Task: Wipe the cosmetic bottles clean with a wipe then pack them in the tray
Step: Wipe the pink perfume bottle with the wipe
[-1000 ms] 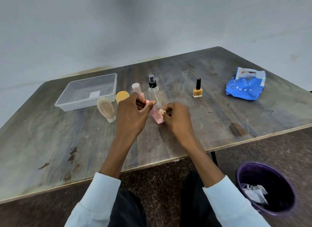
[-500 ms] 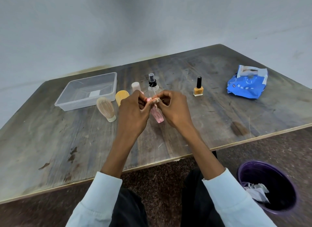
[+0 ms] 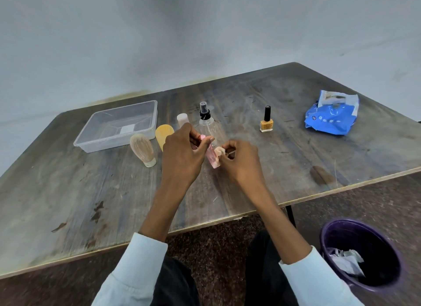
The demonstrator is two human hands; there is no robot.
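My left hand (image 3: 182, 155) grips the upper part of a slim pink bottle (image 3: 213, 158), held tilted just above the table. My right hand (image 3: 239, 162) pinches a small pale wad of wipe (image 3: 219, 151) against the bottle's lower side. Behind my hands stand a clear spray bottle (image 3: 206, 122) with a black top and a pale pink capped bottle (image 3: 182, 119). An orange nail polish bottle (image 3: 266, 122) stands to the right. An orange tube (image 3: 163, 132) and a beige tube (image 3: 142, 149) sit left of my hands. The clear plastic tray (image 3: 91, 141) at the back left holds no bottles.
A blue wipe pack (image 3: 330, 115) lies at the back right of the wooden table (image 3: 68, 203). A purple bin (image 3: 328, 242) with crumpled wipes stands on the floor at the lower right, beside my right sleeve.
My right hand rose to the top of the pink bottle, then slid back down to its lower part. My left hand kept its grip and barely moved.
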